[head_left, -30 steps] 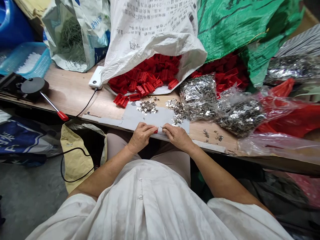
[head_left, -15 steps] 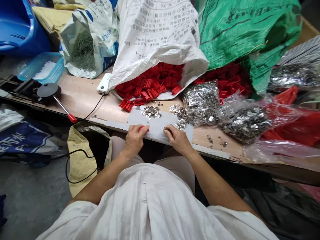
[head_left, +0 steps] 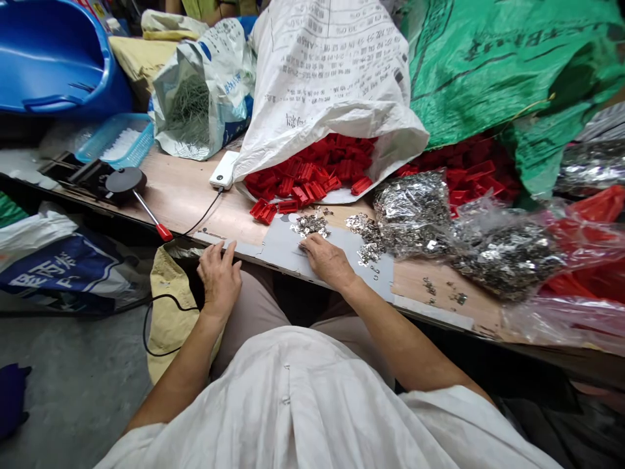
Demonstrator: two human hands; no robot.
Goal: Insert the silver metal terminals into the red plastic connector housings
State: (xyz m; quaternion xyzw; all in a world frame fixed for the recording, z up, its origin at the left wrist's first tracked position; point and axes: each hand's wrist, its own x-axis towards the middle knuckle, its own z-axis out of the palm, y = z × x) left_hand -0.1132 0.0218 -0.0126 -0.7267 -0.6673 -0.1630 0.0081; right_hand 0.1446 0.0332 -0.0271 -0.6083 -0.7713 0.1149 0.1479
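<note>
My left hand (head_left: 219, 277) is over the mouth of a yellow sack (head_left: 170, 312) below the table edge, its fingers spread and no part visible in it. My right hand (head_left: 329, 260) reaches over the grey sheet (head_left: 278, 246) to the near side of a small pile of shiny metal pieces (head_left: 311, 225). Its thumb and fingers are pinched together; whatever sits between the tips is too small to make out. A second heap of metal pieces (head_left: 371, 253) lies to the right of that hand. Red plastic parts (head_left: 312, 185) spill from a white woven sack (head_left: 336, 71) just behind.
Clear bags of metal pieces (head_left: 413, 205) stand at the right, before a green sack (head_left: 488, 78). On the left are a black device with a red-tipped lever (head_left: 163, 232), a white power bank (head_left: 224, 169) with a cable, a blue basket (head_left: 141, 140) and a bag of thin wires (head_left: 188, 114).
My left hand has moved left from the grey sheet to above the yellow sack and has let go of the red part. My right hand has moved forward to the metal pile. The view has shifted.
</note>
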